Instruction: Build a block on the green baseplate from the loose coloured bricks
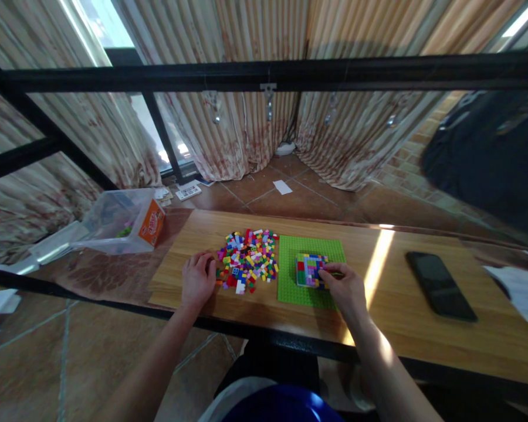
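Note:
A green baseplate [290, 258] lies on the wooden table [405, 328]. On it stands a block of stacked multicoloured bricks [308, 269]. My right hand [345, 288] rests on the plate at the block's right side, fingertips pinched against the block's edge. Left of the plate lies a loose pile of small coloured bricks [249, 259]. My left hand [198, 278] lies at the pile's left edge with fingers curled down, touching the nearest bricks. What either set of fingertips holds is too small to see.
A black phone [440, 285] lies on the table to the right, with white paper [521, 290] beyond it. A clear plastic tub with an orange label [125, 221] lies tipped at the table's left end. A black frame bar [264, 73] crosses overhead.

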`<action>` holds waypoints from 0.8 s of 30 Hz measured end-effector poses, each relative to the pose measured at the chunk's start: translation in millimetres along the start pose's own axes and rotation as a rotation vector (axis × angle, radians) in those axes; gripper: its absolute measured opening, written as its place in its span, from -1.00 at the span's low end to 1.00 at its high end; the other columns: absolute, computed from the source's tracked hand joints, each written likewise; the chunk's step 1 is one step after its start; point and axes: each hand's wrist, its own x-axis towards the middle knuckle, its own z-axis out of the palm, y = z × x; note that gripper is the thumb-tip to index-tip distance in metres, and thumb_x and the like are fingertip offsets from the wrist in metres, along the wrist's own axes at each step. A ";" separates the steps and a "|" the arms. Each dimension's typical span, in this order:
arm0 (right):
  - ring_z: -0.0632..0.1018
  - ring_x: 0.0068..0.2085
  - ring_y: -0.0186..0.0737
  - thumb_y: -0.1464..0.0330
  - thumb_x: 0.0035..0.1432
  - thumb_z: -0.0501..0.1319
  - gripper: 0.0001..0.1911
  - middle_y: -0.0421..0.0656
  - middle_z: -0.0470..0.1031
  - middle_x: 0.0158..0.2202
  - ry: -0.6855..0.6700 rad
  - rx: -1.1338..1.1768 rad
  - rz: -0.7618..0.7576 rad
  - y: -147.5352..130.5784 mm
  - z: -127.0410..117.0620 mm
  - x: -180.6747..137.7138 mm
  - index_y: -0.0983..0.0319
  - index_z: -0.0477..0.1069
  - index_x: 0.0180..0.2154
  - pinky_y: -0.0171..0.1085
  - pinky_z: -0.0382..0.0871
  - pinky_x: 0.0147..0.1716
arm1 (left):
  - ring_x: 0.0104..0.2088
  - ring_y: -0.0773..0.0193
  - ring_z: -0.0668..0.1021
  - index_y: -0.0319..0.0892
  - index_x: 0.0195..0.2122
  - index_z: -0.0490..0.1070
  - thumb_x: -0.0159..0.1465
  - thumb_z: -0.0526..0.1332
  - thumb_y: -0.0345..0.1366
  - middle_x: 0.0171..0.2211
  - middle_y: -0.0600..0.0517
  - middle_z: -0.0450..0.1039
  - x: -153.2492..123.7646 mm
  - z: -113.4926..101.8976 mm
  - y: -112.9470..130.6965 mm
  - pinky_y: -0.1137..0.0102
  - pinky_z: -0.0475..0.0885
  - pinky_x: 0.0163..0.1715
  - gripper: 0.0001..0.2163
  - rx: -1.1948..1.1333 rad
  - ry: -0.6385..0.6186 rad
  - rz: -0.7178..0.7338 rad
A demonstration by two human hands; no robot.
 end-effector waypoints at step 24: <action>0.55 -0.30 -0.22 0.27 0.22 0.15 -0.79 -0.10 0.56 -0.26 -0.063 -0.048 -0.435 -41.9 19.4 -64.8 0.19 0.53 -0.26 -0.23 0.44 -0.28 | -0.08 0.07 0.49 -0.19 -0.18 0.47 0.33 0.04 -0.23 -0.12 -0.13 0.48 0.3 0.3 2.7 0.17 0.37 0.00 -0.76 -0.009 -0.003 -0.014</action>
